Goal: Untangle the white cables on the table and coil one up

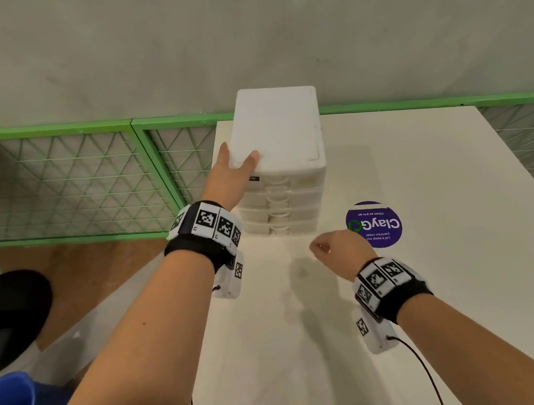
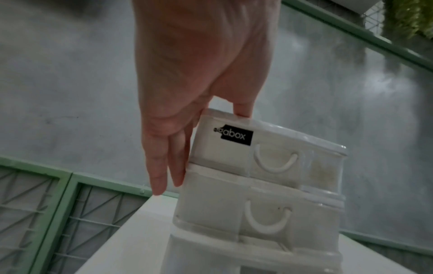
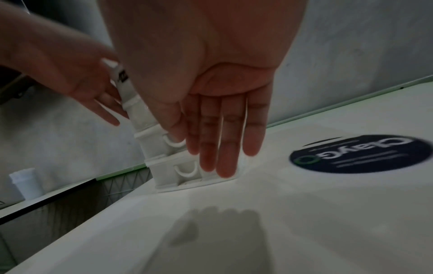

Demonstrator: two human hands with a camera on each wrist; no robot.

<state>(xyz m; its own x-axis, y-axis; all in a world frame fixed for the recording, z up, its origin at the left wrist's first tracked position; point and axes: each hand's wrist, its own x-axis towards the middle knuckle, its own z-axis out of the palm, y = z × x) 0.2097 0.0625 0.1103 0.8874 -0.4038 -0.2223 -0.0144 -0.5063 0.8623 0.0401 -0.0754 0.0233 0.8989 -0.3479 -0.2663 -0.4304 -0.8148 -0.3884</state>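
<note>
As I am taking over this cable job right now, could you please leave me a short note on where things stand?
Left hand: open, braces the top of the white drawer unit, thumb on its lid.
Right hand: open, empty, fingers straight before the lower drawers.
White cables: none in view; perhaps in a drawer.
Done: nothing visible.
Left: find the cables, untangle, coil one.

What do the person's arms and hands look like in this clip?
Both forearms are bare, and so are the left hand and right hand: no gloves. Each wrist wears a black strap topped by white blocks printed with black-and-white square markers. Under each wrist sits a white camera module with its own marker, trailing a thin black cable.
</note>
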